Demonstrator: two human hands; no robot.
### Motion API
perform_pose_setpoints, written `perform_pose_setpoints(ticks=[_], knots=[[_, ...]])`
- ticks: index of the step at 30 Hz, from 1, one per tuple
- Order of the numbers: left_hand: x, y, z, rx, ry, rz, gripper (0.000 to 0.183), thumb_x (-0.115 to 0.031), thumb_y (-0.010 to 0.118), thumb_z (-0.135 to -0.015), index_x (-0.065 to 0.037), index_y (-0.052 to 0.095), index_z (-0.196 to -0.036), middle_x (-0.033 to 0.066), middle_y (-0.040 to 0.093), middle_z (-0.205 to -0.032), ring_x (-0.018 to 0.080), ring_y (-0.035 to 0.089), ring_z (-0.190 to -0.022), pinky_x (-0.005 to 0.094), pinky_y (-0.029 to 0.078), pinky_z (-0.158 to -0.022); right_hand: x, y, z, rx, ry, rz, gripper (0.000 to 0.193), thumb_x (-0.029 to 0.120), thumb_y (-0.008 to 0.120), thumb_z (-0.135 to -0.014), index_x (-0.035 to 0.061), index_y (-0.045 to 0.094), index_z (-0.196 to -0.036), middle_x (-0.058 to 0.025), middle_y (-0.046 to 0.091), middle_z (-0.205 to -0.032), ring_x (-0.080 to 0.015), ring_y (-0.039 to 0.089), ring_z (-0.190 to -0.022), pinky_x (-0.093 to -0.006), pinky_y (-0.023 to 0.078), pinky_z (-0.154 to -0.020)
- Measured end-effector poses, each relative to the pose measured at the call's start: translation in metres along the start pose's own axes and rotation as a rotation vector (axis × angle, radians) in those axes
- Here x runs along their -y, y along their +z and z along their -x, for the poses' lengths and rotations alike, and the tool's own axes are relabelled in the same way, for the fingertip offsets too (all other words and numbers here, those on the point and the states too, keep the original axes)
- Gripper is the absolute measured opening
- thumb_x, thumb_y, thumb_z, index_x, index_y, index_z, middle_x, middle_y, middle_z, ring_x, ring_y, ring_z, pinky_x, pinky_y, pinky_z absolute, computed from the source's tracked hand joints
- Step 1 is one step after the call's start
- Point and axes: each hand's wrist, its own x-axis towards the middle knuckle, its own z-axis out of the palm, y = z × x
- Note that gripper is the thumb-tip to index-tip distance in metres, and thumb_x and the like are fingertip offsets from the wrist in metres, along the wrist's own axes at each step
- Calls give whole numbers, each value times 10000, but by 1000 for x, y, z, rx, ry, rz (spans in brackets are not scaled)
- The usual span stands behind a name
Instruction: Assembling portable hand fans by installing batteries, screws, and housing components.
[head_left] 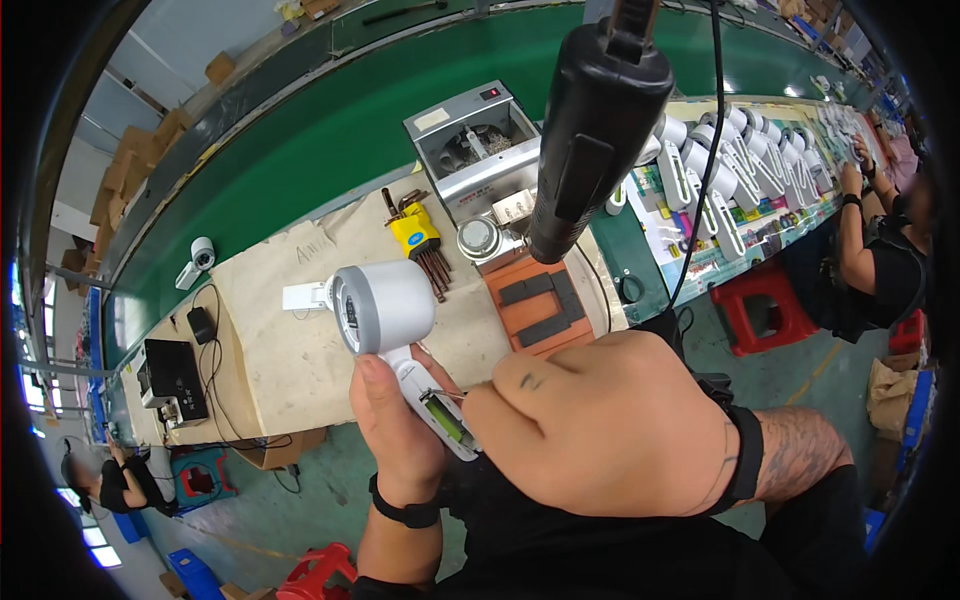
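Note:
My left hand [395,430] is closed round the neck of a white handheld device [395,305]. The device has a drum-shaped head with a grey ring on its face. Its handle slants down toward me, and a long slot in it shows a green strip [443,417]. Beside the handle is my right hand [610,420], fingers bent and closed. A thin metal tip [455,394] sticks out from them at the slot's edge; the back of the hand hides the rest of that tool. Behind the device's head, a white flat piece [305,297] lies on the table covering.
A black electric screwdriver [600,140] hangs in front of me. Beyond it stand a grey screw feeder [470,150], a yellow hex key set [415,232] and an orange tray [515,285]. At right, several white devices [735,170] lie near another person [880,250]. A black box [173,382] sits left.

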Motion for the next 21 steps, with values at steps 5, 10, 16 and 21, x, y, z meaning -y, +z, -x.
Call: perform_pose_setpoints(ticks=[5,10,16,21], knots=[[8,-4,0,8,102,22,518,-455,433,-1089,45,531,-1184,79,620,-740,132,585,-555,250,463,-507,-2,5,-1,82,-63,82,99,125,684,-746,101,614,-812,11,488,-682,-165,600,-531,-316,474,-427],[14,-14,-1,75,73,-47,479,-420,453,-1089,36,533,-1209,65,621,-735,128,600,-575,256,488,-535,-17,20,-4,36,-25,-87,94,125,661,-781,98,576,-808,-12,521,-683,-188,640,-567,-339,502,-449],[35,-25,-8,97,169,-213,469,-422,432,-1096,26,541,-1183,67,615,-726,142,600,-537,266,513,-506,-17,41,4,99,63,-174,115,115,680,-818,84,569,-827,-41,560,-693,-253,651,-606,-369,515,-501],[40,-22,-6,6,-143,14,474,-457,412,-1096,0,527,-1041,74,594,-687,150,589,-509,275,510,-480,-18,65,14,29,196,-426,93,106,655,-820,41,606,-866,-64,629,-739,-276,681,-635,-367,531,-522]])
